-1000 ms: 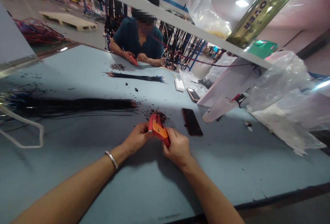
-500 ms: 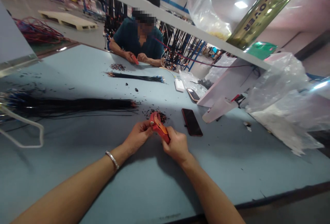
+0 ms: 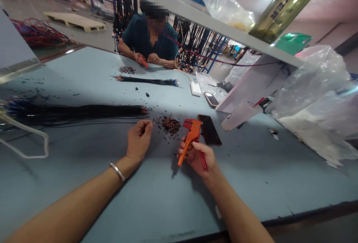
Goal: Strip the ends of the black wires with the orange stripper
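My right hand (image 3: 197, 155) holds an orange and red wire stripper (image 3: 192, 136), its handles spread and its jaws pointing up. My left hand (image 3: 140, 138) is closed in a pinch near the right end of a long bundle of black wires (image 3: 92, 111); what its fingertips hold is too small to make out. Between the hands, a little farther off, lies a pile of small dark and copper-coloured scraps (image 3: 171, 124). A dark phone (image 3: 209, 130) lies just beyond the stripper, to its right.
Across the table (image 3: 251, 183) a person (image 3: 151, 41) holds a red tool. Before them lie a smaller wire bundle (image 3: 148, 81) and scraps (image 3: 127, 70). A white box (image 3: 195, 89), a second phone (image 3: 211, 99) and plastic bags (image 3: 307, 86) are at the right, under a shelf beam.
My hands have moved apart: the left one leftward, the right one rightward with the stripper, which has turned and opened. The scrap pile is now uncovered.
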A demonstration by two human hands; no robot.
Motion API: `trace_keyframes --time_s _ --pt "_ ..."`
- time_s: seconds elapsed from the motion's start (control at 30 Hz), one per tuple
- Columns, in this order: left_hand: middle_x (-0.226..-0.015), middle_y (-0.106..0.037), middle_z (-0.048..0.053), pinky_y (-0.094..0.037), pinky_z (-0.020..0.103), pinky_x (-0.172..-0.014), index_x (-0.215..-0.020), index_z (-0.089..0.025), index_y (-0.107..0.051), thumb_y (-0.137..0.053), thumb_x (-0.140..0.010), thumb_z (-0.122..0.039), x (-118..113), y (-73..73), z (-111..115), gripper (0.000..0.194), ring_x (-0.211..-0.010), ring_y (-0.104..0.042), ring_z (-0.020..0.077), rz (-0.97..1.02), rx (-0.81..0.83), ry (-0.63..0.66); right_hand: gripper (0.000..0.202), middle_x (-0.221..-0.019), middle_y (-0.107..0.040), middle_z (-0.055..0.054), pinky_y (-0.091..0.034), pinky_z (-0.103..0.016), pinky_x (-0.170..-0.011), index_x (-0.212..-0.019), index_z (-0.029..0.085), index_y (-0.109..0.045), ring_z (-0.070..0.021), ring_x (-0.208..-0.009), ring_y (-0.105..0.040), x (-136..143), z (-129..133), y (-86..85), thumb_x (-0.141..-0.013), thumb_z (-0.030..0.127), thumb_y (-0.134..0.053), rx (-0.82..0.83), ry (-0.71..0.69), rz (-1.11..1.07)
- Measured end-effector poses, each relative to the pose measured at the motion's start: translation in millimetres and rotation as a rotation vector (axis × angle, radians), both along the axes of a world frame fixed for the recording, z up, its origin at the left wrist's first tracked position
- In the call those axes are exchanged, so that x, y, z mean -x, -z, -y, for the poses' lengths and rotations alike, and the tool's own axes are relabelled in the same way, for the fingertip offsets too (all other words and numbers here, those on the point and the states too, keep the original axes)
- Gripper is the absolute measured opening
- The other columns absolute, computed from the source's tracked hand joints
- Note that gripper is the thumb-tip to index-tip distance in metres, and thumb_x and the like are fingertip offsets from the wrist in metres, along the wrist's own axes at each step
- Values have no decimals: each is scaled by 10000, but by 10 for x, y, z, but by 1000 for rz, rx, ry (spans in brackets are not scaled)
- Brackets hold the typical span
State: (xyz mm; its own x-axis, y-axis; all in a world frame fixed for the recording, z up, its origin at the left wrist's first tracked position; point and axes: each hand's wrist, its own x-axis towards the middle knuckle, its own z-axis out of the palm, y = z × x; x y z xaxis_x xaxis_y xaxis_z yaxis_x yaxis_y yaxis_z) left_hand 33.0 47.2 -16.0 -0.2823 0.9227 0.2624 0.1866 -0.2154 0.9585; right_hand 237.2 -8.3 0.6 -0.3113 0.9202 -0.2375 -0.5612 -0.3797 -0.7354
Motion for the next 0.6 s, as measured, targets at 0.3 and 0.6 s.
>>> trace_keyframes --time_s 0.3,0.6 --pt "-599 -459 -44 -343 213 -548 -753 -172 -585 -537 -802 -344 -2 9 3 185 -558 -391 103 30 22 -11 305 -852 -711 -102 -540 -387 -705 -1023 111 -611 -230 -744 -696 174 175 -30 -790 304 -571 98 -329 45" --pt "-646 -529 -29 -383 216 -618 -742 -169 -616 -568 -787 -346 -9 12 -19 190 -639 -450 119 52 13 21 238 -872 -690 -73 -532 -390 -748 -1006 152 -588 -201 -743 -681 65 111 -97 -848 315 -516 84 -78 120"
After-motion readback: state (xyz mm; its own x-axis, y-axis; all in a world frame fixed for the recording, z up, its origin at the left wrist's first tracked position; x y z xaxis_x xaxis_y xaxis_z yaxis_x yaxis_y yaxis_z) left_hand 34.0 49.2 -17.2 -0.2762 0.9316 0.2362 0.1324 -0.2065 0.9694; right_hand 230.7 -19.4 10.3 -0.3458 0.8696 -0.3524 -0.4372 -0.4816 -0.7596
